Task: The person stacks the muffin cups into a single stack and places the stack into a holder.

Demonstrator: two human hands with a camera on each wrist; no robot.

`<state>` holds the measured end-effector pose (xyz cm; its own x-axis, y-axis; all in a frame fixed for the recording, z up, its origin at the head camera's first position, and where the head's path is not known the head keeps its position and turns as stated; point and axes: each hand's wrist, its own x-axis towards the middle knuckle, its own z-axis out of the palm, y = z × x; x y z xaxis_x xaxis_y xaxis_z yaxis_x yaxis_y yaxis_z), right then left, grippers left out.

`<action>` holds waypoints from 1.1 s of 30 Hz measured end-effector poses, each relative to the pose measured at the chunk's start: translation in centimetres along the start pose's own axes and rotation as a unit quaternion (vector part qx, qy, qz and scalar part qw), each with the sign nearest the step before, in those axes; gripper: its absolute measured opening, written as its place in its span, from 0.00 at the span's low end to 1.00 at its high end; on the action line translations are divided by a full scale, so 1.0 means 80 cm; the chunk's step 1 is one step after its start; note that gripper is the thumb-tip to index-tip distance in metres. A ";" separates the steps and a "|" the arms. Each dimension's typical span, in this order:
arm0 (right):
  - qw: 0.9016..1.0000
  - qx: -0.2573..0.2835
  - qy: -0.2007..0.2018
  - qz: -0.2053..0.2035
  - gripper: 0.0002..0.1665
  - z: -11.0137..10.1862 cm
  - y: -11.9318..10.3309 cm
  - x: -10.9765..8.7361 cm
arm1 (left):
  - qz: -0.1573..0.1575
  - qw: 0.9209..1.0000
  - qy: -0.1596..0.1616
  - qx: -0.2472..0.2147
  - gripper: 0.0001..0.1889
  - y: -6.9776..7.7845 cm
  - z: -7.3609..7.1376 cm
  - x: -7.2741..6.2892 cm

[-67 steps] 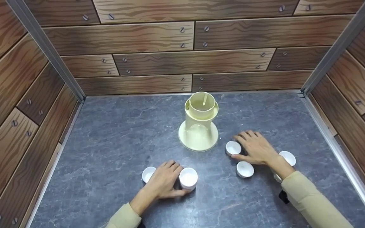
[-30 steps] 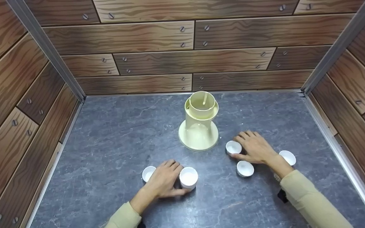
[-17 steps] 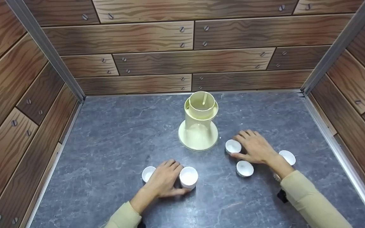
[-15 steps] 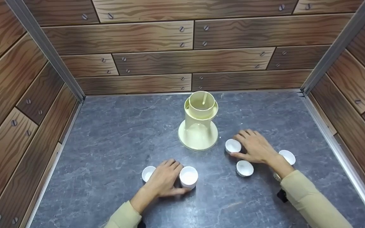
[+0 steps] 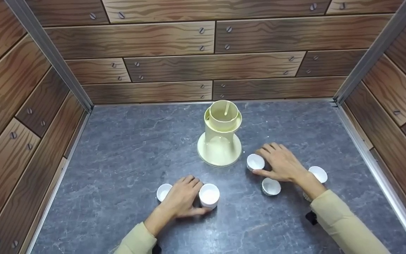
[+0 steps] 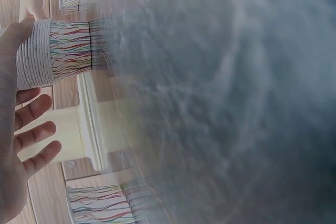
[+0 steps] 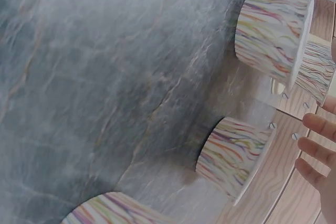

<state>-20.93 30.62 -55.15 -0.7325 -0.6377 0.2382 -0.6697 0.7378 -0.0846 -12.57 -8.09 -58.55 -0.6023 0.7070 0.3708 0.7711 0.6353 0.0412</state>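
Note:
My left hand (image 5: pixel 182 197) grips a stack of small white paper cups (image 5: pixel 209 194) between thumb and fingers. In the left wrist view that stack (image 6: pixel 58 51) shows many close ribs of nested rims above a wavy coloured pattern; the other fingers spread free. A single paper cup (image 5: pixel 164 192) stands left of this hand. My right hand (image 5: pixel 280 162) holds another paper cup (image 5: pixel 255 161) between thumb and fingers, right of the cream stand. Just below it sits a patterned cup (image 5: pixel 271 186). In the right wrist view, the held cup (image 7: pixel 317 72) is partly hidden by a nearer one.
A cream stand (image 5: pixel 220 151) with a round base and nested open tubes stands at centre back. By the right wrist are a white cup (image 5: pixel 318 174) and another cup (image 5: pixel 307 196) mostly hidden by the arm. Wood-patterned walls (image 5: pixel 167 67) enclose the grey marbled table (image 5: pixel 125 148).
The cup in my right hand has shifted slightly left, away from the cup below it, with the thumb following. My left hand keeps its hold on the stack in the same place.

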 end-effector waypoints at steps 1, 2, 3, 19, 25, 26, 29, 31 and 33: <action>1.000 -0.001 0.000 -0.002 0.40 -0.001 -0.001 0.001 | 0.000 1.000 0.001 0.001 0.38 0.000 0.000 0.000; 1.000 0.000 0.001 -0.004 0.40 -0.002 -0.003 0.002 | 0.000 1.000 0.002 0.002 0.38 0.000 0.000 0.000; 1.000 0.000 0.001 -0.006 0.40 -0.002 -0.004 0.002 | 0.001 1.000 0.002 0.002 0.38 0.000 -0.001 0.000; 0.999 0.014 0.036 -0.032 0.37 -0.010 -0.030 0.009 | -0.010 1.000 -0.014 -0.007 0.37 0.003 -0.001 0.002; 0.998 0.020 0.046 -0.039 0.38 -0.013 -0.040 0.012 | -0.010 1.000 -0.021 -0.005 0.38 0.002 -0.001 0.004; 0.998 0.021 0.048 -0.042 0.38 -0.013 -0.042 0.013 | -0.010 1.000 -0.021 -0.004 0.38 0.002 -0.001 0.005; 0.997 0.025 0.049 -0.047 0.37 -0.016 -0.048 0.015 | -0.008 1.000 -0.020 0.001 0.38 0.001 0.000 0.005; 0.997 0.025 0.047 -0.051 0.37 -0.017 -0.052 0.017 | -0.008 1.000 -0.018 0.002 0.38 0.001 0.000 0.006; 0.998 0.026 0.040 -0.050 0.37 -0.018 -0.056 0.019 | -0.010 1.000 -0.015 0.000 0.38 0.001 0.001 0.005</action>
<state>-18.88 26.66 -52.97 -0.6506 -0.6870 0.3237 -0.7465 0.6568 -0.1063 -12.75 -7.74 -58.47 -0.6235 0.7034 0.3412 0.7588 0.6496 0.0474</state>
